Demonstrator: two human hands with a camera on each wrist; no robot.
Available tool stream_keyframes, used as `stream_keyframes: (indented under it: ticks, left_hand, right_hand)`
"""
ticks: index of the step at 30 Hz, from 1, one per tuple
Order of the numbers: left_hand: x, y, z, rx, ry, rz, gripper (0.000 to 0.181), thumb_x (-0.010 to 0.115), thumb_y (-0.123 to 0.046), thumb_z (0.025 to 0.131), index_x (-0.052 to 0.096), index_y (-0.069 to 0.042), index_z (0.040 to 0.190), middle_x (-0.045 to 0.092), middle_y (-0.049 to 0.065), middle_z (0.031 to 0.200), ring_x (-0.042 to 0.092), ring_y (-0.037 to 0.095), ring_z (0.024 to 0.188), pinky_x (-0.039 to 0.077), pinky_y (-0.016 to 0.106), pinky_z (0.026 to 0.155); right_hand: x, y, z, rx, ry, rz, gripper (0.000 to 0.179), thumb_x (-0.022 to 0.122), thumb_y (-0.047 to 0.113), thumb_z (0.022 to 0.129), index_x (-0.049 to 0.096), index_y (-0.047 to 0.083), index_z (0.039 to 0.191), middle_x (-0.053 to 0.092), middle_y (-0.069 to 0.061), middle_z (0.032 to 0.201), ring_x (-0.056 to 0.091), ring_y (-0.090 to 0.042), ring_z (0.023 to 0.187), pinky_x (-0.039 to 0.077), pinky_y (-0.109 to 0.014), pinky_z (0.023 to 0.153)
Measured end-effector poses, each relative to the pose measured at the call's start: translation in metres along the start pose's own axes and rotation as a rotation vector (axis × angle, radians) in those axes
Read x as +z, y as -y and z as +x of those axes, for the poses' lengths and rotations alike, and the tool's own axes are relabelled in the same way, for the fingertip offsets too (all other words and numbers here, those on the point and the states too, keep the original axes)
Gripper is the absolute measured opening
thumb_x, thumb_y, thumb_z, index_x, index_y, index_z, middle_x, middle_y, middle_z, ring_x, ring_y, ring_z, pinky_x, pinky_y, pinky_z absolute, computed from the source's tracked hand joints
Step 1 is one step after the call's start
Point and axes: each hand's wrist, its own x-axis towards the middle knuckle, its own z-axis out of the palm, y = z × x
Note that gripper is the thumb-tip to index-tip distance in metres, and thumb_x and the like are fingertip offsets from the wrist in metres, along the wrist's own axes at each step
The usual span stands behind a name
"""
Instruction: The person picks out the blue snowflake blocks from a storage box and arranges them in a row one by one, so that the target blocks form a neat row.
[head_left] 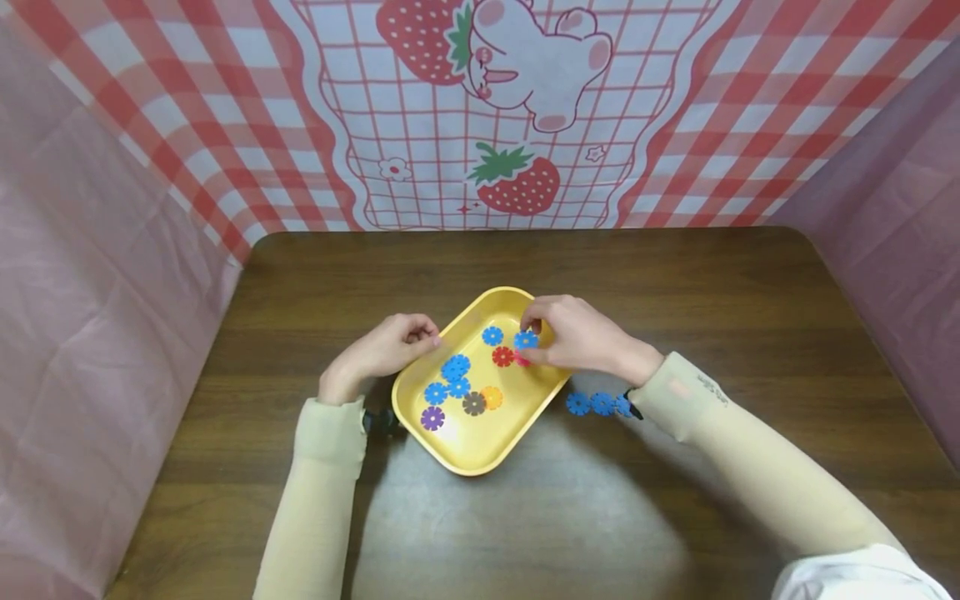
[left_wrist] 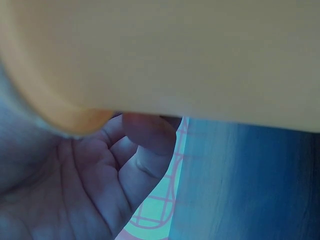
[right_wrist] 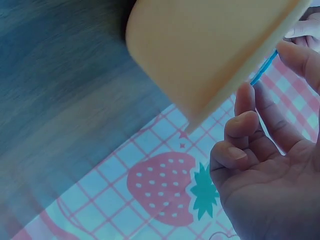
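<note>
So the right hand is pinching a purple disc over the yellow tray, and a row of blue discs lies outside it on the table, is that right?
No: the disc the right hand pinches over the yellow tray is blue, not purple; the right wrist view shows its blue edge between the fingertips. The row of blue discs does lie on the table.

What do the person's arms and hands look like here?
The left hand and right hand wear no gloves. The left sleeve and right sleeve are pale cream, the left cuff slightly greenish. Small dark lettering and a peach patch mark the right sleeve. Black fittings show at the wrists; white fabric appears farther up the right sleeve.
</note>
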Motion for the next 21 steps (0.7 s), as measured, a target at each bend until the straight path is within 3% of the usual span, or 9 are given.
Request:
stream_keyframes:
  ticks: [12, 21]
  left_hand:
    - [0.0, -0.001, 0.0, 0.031, -0.005, 0.017, 0.02, 0.063, -0.017, 0.099, 0.067, 0.001, 0.106, 0.065, 0.008, 0.091, 0.058, 0.021, 0.082, 0.05, 0.032, 0.075]
    - [0.0, 0.0, 0.001, -0.018, -0.002, 0.018, 0.022, 0.063, -0.02, 0.099, 0.067, -0.001, 0.109, 0.065, 0.008, 0.093, 0.058, 0.022, 0.084, 0.051, 0.033, 0.078]
  right_hand:
    - [-0.014, -0.011, -0.026, 0.017, -0.035, 0.018, 0.029, 0.085, 0.021, 0.077, 0.072, 0.006, 0.099, 0.063, -0.001, 0.086, 0.055, -0.02, 0.073, 0.049, -0.032, 0.064]
    - [-0.024, -0.028, -0.051, 0.001, -0.112, 0.0, 0.025, 0.086, 0.02, 0.077, 0.072, 0.01, 0.096, 0.062, 0.002, 0.083, 0.054, -0.018, 0.074, 0.046, -0.032, 0.063]
